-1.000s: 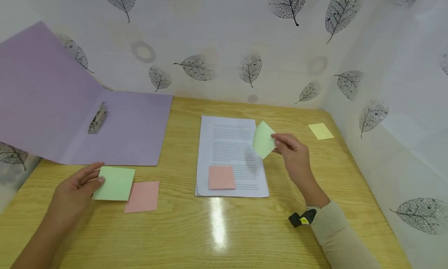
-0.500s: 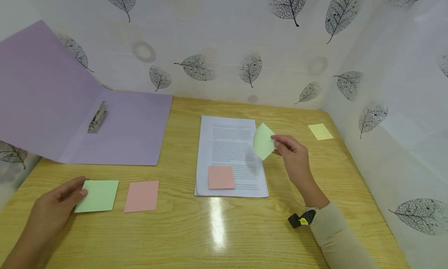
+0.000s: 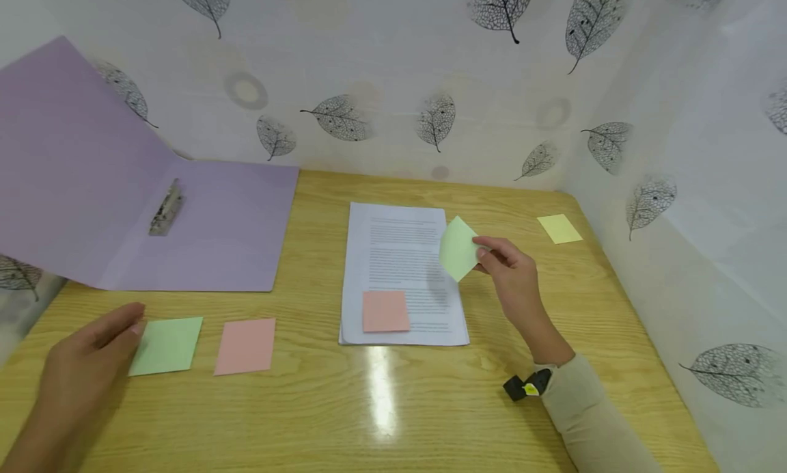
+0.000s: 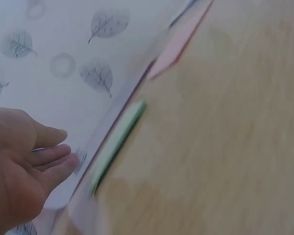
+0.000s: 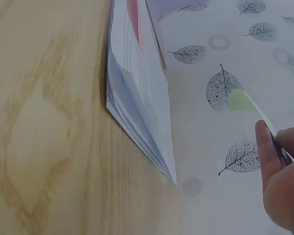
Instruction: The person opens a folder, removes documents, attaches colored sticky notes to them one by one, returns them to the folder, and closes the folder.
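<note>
A green sticky-note pad (image 3: 167, 346) lies on the table at the left, beside a pink pad (image 3: 246, 346). My left hand (image 3: 89, 357) is at the green pad's left edge in the head view. In the left wrist view that hand (image 4: 32, 166) has loosely bent fingers, with a gap between them and the green pad (image 4: 117, 147). Between thumb and fingers, my right hand (image 3: 513, 275) pinches a single green sticky note (image 3: 457, 249) over the right edge of a printed paper stack (image 3: 406, 254). A pink sticky note (image 3: 386, 312) lies on the stack's lower part.
An open purple folder (image 3: 227, 234) with a metal clip (image 3: 164, 210) lies at the back left, its cover raised against the wall. A yellow sticky note (image 3: 559, 228) is at the table's far right corner. Leaf-patterned covering (image 3: 381, 63) lines the walls behind and to the right.
My left hand has carried the green pad left and down, off the pink pad's corner, and has let it go on the table. The right hand has stayed still with its note.
</note>
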{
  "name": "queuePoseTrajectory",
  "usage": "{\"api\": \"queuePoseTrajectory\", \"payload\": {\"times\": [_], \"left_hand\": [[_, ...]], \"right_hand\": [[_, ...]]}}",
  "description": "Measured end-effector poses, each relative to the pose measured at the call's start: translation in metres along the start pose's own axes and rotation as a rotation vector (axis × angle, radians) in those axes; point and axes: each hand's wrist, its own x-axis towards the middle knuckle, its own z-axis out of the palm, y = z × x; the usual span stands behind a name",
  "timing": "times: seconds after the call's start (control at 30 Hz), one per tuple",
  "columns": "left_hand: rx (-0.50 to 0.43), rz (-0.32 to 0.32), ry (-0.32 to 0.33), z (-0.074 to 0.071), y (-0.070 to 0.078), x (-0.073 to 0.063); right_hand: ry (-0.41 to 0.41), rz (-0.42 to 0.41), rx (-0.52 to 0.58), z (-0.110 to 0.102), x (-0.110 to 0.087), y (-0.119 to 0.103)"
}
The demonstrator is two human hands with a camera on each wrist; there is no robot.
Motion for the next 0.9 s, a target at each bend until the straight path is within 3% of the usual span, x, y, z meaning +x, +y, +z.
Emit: {"api": "queuePoseTrajectory", "payload": {"times": [0.1,0.17,0.3,0.4,0.5,0.67,0.8,0.9], "left_hand": [[-0.143,0.058,-0.035,0.012,0.025,0.006],[-0.189,0.113,-0.068,0.025,0.046,0.009],[-0.246,0.249,-0.148,0.061,0.092,0.014],[-0.348,0.296,-0.250,0.092,0.124,0.018],[-0.456,0.306,-0.372,0.123,0.154,0.022],[-0.551,0.325,-0.555,0.171,0.197,0.024],[-0.632,0.325,-0.638,0.202,0.220,0.028],[-0.705,0.272,-0.675,0.217,0.230,0.031]], "right_hand": [[0.004,-0.001,0.009,0.002,0.000,0.000],[0.003,-0.003,0.012,0.004,-0.001,0.000],[-0.008,-0.010,0.007,0.008,-0.002,-0.002],[-0.015,-0.015,0.018,0.012,-0.004,-0.003],[-0.021,-0.007,0.032,0.017,-0.005,-0.003],[-0.043,-0.009,0.019,0.027,-0.010,-0.006],[-0.069,-0.032,0.007,0.034,-0.014,-0.007],[-0.091,-0.059,-0.004,0.039,-0.018,-0.008]]}}
